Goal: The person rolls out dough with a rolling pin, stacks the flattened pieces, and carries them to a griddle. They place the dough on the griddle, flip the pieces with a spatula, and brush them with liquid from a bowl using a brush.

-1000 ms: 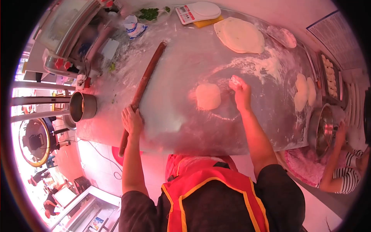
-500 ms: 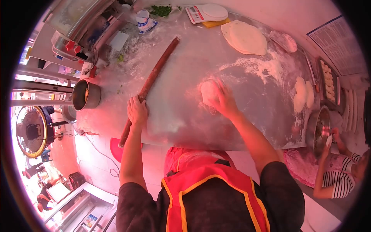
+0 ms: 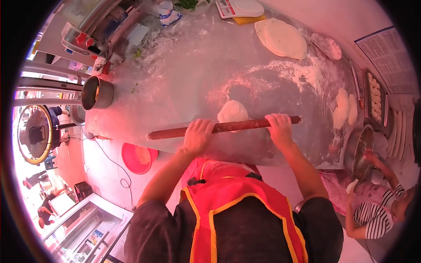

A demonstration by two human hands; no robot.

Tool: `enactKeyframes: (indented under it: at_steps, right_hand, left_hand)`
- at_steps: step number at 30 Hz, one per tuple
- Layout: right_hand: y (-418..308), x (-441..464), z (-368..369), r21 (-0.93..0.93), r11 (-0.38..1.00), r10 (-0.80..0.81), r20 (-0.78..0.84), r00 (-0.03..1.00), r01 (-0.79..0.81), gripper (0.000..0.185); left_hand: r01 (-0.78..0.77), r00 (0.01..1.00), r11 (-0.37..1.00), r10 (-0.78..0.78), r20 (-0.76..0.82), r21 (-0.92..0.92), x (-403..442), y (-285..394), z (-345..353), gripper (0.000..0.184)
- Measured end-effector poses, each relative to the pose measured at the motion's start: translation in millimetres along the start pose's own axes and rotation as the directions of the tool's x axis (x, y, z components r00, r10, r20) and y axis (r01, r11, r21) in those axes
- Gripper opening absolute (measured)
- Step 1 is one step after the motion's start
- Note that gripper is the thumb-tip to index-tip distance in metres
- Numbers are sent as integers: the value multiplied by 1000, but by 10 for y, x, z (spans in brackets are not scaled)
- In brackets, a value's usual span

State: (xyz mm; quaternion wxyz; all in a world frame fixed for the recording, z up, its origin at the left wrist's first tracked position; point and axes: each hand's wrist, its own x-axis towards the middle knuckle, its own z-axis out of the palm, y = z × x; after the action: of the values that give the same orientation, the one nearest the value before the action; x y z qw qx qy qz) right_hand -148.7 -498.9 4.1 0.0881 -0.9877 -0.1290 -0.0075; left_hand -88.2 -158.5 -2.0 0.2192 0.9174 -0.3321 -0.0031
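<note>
A long dark wooden rolling pin [image 3: 239,126] lies crosswise near the front of the metal worktable. My left hand [image 3: 199,135] grips it left of centre, and my right hand [image 3: 280,129] is wrapped round it toward the right end. Between the hands, a pale ball of dough [image 3: 232,111] sits at the pin, its near edge partly covered by it. Loose flour [image 3: 302,74] dusts the tabletop beyond, toward the right.
Rolled flat dough sheets [image 3: 283,38] and a white kitchen scale [image 3: 240,8] stand at the back. Smaller dough pieces [image 3: 344,108] lie right. A metal pot [image 3: 97,93] stands left. At right, a person in a striped sleeve [image 3: 372,219] works at a metal bowl [image 3: 362,151].
The rolling pin has swung from slanting away on the left to crosswise at the dough. My right hand has left the dough for the pin; the dough lies nearer me.
</note>
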Motion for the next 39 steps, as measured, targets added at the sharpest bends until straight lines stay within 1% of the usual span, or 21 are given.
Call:
enactKeyframes:
  at_steps: [2,5,8,9,11,13,16,18,19,21,23,25,28,30,31,33,34,35,36,37,39]
  right_hand:
    - [88,-98,26,34,999,41,-69,997,-38,64]
    - [33,-47,155,97,980,187,-114,976,-176,58]
    - [144,345,340,104,966,249,-162,955,-235,54]
    - [218,545,359,30,973,232,-167,958,-230,55]
    - [395,1010,381,-120,964,213,-188,959,-237,55]
    - [595,1522,404,-102,960,233,-217,948,-260,55]
    - [830,2148,406,-148,949,208,-371,905,-278,54]
    - [762,1995,405,3,968,240,-291,926,-250,55]
    - [725,1910,384,76,969,245,-251,937,-233,56]
    - [524,1218,383,35,989,149,-192,970,-145,55]
    - [204,380,296,135,984,133,-112,985,-118,55]
    - [11,-95,253,158,980,130,-75,989,-117,57]
    - [-37,-71,285,138,978,167,-88,982,-154,60]
    - [241,553,375,120,979,181,-117,977,-167,59]
    - [351,872,386,42,980,199,-120,973,-195,57]
    - [612,1595,348,-64,965,240,-197,951,-256,55]
    - [694,1820,325,-87,954,258,-258,931,-288,54]
    - [679,1810,334,-62,959,256,-239,937,-278,54]
    - [647,1764,332,-36,962,255,-215,943,-269,55]
    - [635,1751,300,-12,966,250,-199,948,-258,55]
    - [378,1095,347,-1,981,192,-158,969,-195,58]
  left_hand:
    - [252,965,968,-249,-83,22,-180,88,-20,46]
    - [410,901,887,-359,-243,211,-501,-111,106,58]
    - [475,877,854,-439,-194,213,-160,-295,154,62]
    - [477,878,858,-456,-146,189,61,-397,100,59]
    - [460,887,846,-427,-174,270,476,-702,92,58]
    - [438,896,840,-381,-226,321,918,-997,63,57]
    - [397,905,836,-289,-311,379,1530,-1344,-42,57]
    - [364,922,821,-249,-296,440,1605,-1387,-70,58]
    - [330,932,844,-219,-290,423,1401,-1263,-42,59]
    - [291,951,907,-239,-197,304,794,-911,-7,61]
    - [297,943,942,-263,-206,159,19,-522,129,71]
    - [353,932,932,-345,-109,76,-535,-188,142,75]
    - [380,923,920,-371,-105,96,-300,-254,152,75]
    - [376,926,912,-362,-110,162,259,-596,117,69]
    - [381,924,908,-369,-97,175,566,-758,74,65]
    - [335,937,888,-279,-210,314,1226,-1098,24,60]
    - [335,933,886,-266,-241,321,1499,-1241,13,60]
    - [338,930,882,-260,-259,328,1675,-1316,-9,59]
    - [342,927,879,-257,-273,333,1708,-1323,-32,59]
    - [284,939,885,-178,-295,368,1523,-1223,-46,63]
    - [264,959,939,-230,-167,223,910,-1026,17,64]
